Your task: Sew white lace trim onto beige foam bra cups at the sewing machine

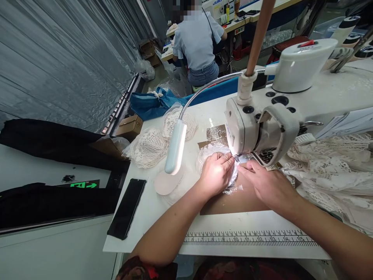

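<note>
A white sewing machine point(262, 124) stands on the white table point(157, 202). Under its needle lies a small piece of white lace point(233, 182) on a brown pad point(233, 202). My left hand point(217, 173) lies flat on the lace, fingers stretched toward the needle. My right hand point(266, 182) rests beside it on the right, fingers extended and pressing the lace edge by the presser foot. The needle area is lit brightly by a gooseneck lamp point(175, 147).
White lace pieces point(151, 146) are piled at the left and more lace point(329, 171) at the right. A black phone point(127, 208) lies near the table's left edge, a printed ruler point(250, 237) along the front. A person point(198, 42) sits with their back to me at another machine.
</note>
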The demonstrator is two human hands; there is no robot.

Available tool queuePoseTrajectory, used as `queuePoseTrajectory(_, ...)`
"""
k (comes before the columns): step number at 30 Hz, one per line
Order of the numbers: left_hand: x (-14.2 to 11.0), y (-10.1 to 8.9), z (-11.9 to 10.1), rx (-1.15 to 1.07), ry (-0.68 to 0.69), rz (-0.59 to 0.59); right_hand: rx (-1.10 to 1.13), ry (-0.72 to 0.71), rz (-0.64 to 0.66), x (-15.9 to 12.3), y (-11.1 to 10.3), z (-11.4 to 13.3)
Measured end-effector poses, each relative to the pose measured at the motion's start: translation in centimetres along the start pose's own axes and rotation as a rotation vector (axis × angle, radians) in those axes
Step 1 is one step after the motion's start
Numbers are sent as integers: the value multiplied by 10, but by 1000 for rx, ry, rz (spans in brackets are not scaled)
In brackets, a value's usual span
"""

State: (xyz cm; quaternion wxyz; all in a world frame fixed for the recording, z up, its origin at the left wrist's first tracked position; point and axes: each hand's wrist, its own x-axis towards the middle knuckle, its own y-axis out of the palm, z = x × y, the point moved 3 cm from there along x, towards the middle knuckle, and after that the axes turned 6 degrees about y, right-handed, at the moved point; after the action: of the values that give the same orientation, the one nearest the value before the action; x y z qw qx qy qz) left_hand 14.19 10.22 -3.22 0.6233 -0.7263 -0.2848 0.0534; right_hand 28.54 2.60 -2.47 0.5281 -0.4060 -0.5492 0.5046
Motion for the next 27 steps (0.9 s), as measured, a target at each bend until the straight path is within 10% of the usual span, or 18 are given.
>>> queuePoseTrajectory(13,-5,-14,4,-122,-253,83,84,-47,6,-8,5,-5)
queuePoseTrajectory(18,-33,-40,-21,-493,71,323,239,-73,-58,-13,3,-10)
queuePoseTrajectory(21,-48,-60,-34,-644,155,204,320,-63,-36,-13,3,-13)
queuePoseTrajectory(27,-43,-50,-27,-326,-101,-3,431,-47,-54,-11,-1,-14)
